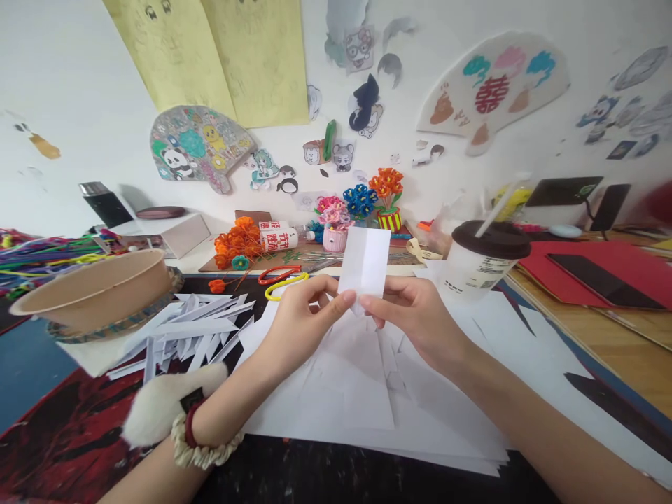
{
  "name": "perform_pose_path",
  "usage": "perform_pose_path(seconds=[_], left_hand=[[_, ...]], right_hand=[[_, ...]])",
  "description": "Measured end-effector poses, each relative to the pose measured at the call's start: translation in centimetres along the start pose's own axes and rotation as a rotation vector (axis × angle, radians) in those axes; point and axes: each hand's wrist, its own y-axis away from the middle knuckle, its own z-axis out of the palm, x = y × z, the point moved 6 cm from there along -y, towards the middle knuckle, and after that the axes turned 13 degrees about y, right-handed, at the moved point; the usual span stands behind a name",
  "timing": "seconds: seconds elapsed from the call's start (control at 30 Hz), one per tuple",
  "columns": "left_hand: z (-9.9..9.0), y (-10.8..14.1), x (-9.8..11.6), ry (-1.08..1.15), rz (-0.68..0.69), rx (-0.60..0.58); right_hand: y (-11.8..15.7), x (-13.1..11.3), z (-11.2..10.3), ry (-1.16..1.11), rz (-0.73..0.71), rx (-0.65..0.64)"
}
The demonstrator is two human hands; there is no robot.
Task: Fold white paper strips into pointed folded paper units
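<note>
Between my two hands a small piece of white paper (366, 262) is held upright, with a crease running down it. My left hand (309, 308) pinches its lower left edge between thumb and fingers. At the lower right edge, my right hand (414, 311) pinches it the same way. Beneath the hands lie white paper sheets (325, 399), spread and overlapping on the dark table. To the left is a pile of narrow folded paper strips (194, 329). Yellow-handled scissors (286, 285) lie just beyond my left hand.
A lidded drink cup (480, 262) with a straw stands right of my hands. At the left are a beige bowl (94, 290) and a white fluffy object (162, 406) by my wrist. Orange craft flowers (239, 241) and small flower pots line the back; red folders (588, 273) lie far right.
</note>
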Motion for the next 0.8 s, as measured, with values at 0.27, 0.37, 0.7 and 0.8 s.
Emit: perform_pose_path(seconds=[0.27,0.37,0.7,0.8], left_hand=[[-0.4,0.2,0.1,-0.057,0.055,0.062],[-0.2,0.2,0.1,-0.077,0.038,0.036],[0.1,0.1,-0.1,-0.146,0.006,-0.042],[0.7,0.3,0.0,-0.208,-0.018,-0.095]], right_hand=[[-0.2,0.0,-0.3,0.083,-0.016,0.017],[-0.2,0.0,-0.4,0.120,-0.017,0.024],[-0.1,0.8,-0.3,0.097,0.111,0.058],[-0.1,0.7,-0.7,0.138,0.133,0.100]])
